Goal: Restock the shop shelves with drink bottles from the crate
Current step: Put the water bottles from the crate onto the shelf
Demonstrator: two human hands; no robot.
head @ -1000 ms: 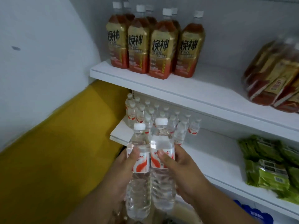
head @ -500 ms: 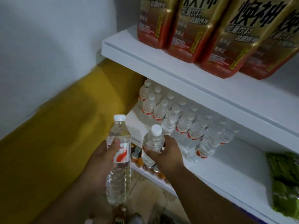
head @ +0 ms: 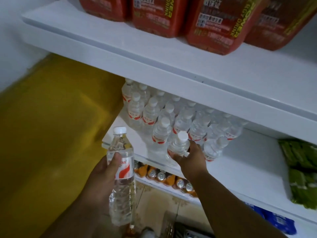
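A person's right hand (head: 189, 156) is gripping a water bottle (head: 178, 146) at the front edge of the middle shelf (head: 248, 165), fingers curled around its shoulder, just beside the rows of stocked water bottles (head: 171, 115). The left hand (head: 106, 170) is holding a second water bottle (head: 122, 170) upright, thumb across its red-and-white label, in front of the shelf. Red energy drink bottles (head: 212, 23) are standing on the shelf above.

The red drink bottles (head: 212, 23) on the upper shelf (head: 154, 66) are cut off by the top edge, caps unseen. That shelf hides the rear water bottles (head: 214, 121). The right hand (head: 190, 157) covers its bottle's (head: 180, 145) label. Cans (head: 161, 176) below show only their tops. Green packets (head: 301, 169) are blurred and cropped at the right edge.
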